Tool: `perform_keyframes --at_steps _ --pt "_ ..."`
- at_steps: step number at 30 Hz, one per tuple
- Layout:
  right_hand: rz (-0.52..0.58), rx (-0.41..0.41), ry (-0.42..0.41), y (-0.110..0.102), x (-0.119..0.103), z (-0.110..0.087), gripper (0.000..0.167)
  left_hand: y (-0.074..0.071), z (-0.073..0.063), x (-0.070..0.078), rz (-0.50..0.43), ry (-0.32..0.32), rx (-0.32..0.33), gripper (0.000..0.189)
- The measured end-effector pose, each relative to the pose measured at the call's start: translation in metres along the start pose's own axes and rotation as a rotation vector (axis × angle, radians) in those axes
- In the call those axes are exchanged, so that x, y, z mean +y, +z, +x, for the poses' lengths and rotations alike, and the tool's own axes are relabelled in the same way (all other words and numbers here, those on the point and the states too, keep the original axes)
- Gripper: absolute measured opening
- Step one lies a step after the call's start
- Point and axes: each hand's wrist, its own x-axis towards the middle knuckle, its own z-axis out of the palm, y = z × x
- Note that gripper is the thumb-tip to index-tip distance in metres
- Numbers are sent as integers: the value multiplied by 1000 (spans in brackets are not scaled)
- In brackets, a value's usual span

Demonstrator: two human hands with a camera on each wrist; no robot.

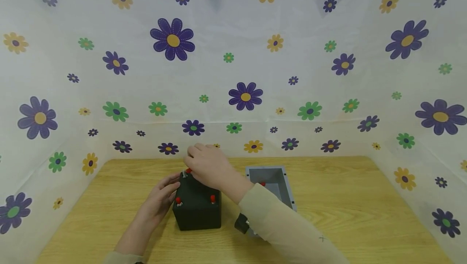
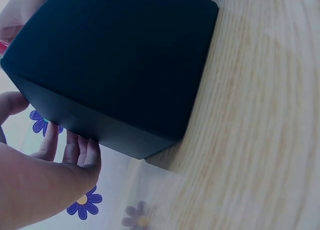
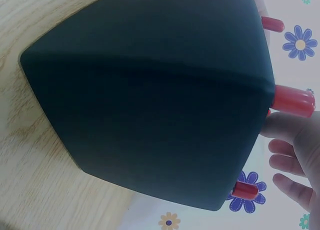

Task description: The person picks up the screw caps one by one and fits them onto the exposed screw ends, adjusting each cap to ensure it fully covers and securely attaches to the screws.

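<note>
A black box (image 1: 198, 218) stands on the wooden table, with small red caps (image 1: 213, 198) on metal fittings near the corners of its top. My left hand (image 1: 160, 199) rests against the box's left side, fingers extended along it, as the left wrist view also shows. Reaching across the top, my right hand (image 1: 208, 166) has its fingers bent down over the far left corner. There it pinches a red cap (image 1: 188, 170), mostly covered by the fingers, beside a metal fitting (image 1: 185, 173). In the right wrist view the thumb and fingers (image 3: 295, 162) show beyond the box's top edge.
To the right of the black box sits an open grey box (image 1: 288, 183), partly hidden by my right forearm, with a small red piece (image 1: 262, 183) inside. The wooden table (image 1: 335, 207) ends at a flower-patterned white cloth (image 1: 233, 73) behind and at the sides.
</note>
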Motion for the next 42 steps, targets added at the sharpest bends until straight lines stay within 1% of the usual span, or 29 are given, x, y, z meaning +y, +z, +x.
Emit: perform_keyframes --at_steps 7,12,15,21,25,29,36,42 --pt "3 -6 24 3 -4 3 17 0 0 0 1 2 -4 47" --pt "-7 -31 48 3 -7 5 19 0 0 0 -1 6 -13 50" --pt "-5 -38 52 1 -7 5 19 0 1 0 -8 11 -6 48" --pt "-12 -38 45 -1 -8 7 21 -1 2 -1 -24 17 4 36" --pt "-26 -27 29 0 -10 8 21 0 2 -1 -21 23 3 39" --pt "-27 -17 25 1 -11 8 21 1 1 -1 -12 15 0 43" --pt "-43 23 14 2 -13 9 21 -1 1 0 -12 6 -5 34" --pt "-53 9 3 3 -14 8 18 -1 2 -2 -20 18 -19 26"
